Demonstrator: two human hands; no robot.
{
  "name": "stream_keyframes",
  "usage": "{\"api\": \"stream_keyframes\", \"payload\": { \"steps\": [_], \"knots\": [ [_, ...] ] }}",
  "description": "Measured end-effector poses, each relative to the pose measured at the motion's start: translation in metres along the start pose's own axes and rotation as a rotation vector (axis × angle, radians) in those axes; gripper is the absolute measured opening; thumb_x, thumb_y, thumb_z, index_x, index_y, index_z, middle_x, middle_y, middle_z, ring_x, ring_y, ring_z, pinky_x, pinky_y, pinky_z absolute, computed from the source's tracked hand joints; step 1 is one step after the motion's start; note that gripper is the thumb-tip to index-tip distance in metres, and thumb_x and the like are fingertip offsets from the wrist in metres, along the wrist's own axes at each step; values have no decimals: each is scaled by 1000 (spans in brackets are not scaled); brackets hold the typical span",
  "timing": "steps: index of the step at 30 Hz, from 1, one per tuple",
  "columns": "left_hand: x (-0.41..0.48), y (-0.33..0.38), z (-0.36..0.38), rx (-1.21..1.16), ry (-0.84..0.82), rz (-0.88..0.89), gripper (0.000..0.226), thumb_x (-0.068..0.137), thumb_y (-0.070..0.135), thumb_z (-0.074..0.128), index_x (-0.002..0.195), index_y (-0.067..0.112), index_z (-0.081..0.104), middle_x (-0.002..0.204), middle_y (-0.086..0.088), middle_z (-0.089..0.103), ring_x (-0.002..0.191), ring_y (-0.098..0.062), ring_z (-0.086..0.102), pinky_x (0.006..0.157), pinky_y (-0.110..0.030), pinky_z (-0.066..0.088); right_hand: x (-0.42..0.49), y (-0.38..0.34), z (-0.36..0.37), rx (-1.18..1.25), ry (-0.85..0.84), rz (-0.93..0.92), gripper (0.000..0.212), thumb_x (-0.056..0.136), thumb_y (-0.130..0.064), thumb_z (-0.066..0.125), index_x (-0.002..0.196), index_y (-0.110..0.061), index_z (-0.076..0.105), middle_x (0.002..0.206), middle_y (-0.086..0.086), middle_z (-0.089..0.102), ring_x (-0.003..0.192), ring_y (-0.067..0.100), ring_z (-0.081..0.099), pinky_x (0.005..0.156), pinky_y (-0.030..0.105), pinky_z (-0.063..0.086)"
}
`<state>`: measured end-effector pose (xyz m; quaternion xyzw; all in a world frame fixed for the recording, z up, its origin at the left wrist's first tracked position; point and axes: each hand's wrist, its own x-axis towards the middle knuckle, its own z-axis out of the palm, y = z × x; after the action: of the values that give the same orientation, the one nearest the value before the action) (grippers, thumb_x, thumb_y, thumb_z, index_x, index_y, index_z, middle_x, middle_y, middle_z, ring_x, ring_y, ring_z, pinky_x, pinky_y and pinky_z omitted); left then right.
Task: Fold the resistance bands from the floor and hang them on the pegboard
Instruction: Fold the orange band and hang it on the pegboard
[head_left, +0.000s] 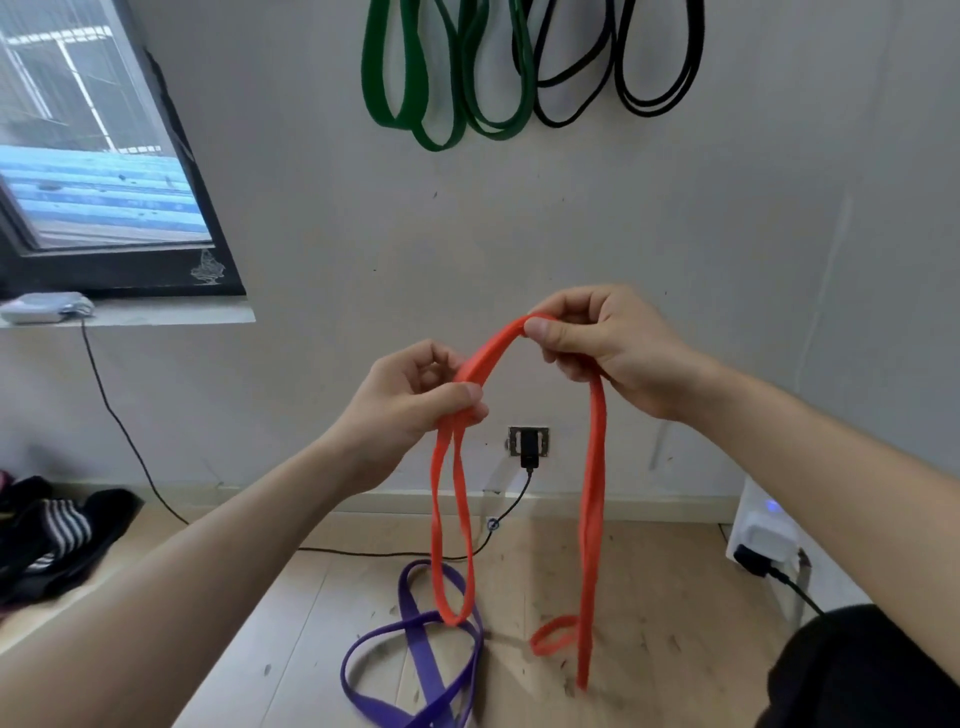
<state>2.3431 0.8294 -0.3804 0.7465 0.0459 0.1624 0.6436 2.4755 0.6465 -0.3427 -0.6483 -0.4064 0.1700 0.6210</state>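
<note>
Light plank floor (675, 597), flecked with dark debris. Flat on it, straight below left-hand fingers (441, 364): purple band (422, 654) in crossed loops. Below right-hand fingers (571, 312): curled lower end of orange band (595, 493). Far left of both: heap of dark clothes (52, 535). Black cable (363, 552) along wall foot. Far right: white power block (763, 530).

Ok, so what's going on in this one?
A person is folding an orange resistance band: the left hand and right hand each pinch it in mid-air, its loops dangling toward the floor. A purple band lies below. Green bands and black bands hang on the wall above.
</note>
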Motion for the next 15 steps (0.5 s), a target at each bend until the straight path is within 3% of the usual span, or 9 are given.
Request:
{"api": "stream_keyframes", "payload": {
  "steps": [5, 11, 15],
  "knots": [
    [-3, 0, 4, -30, -53, -15, 7, 92, -2, 63, 97, 2, 59, 90, -8, 77, 86, -27, 74, 83, -36, 60, -6, -2, -2, -19, -63, 35, 15, 85, -20, 71, 85, -5, 70, 63, 5, 60, 53, 14, 48, 51, 24, 38],
    [-8, 8, 9, -208, -177, -66, 11, 93, 16, 58, 92, 8, 51, 116, -23, 74, 108, -40, 72, 88, -37, 59, -7, -5, -2, 93, -72, 73, 25, 83, -20, 68, 90, 3, 66, 62, 6, 56, 51, 15, 43, 48, 21, 35],
    [-9, 4, 16, -262, -229, -100, 15, 96, 20, 59, 96, 8, 50, 110, -24, 75, 105, -38, 73, 95, -42, 59, -5, -4, -3, 131, -56, 85, 20, 78, -24, 69, 84, -5, 68, 62, 3, 58, 49, 13, 44, 47, 20, 36]
  ]
}}
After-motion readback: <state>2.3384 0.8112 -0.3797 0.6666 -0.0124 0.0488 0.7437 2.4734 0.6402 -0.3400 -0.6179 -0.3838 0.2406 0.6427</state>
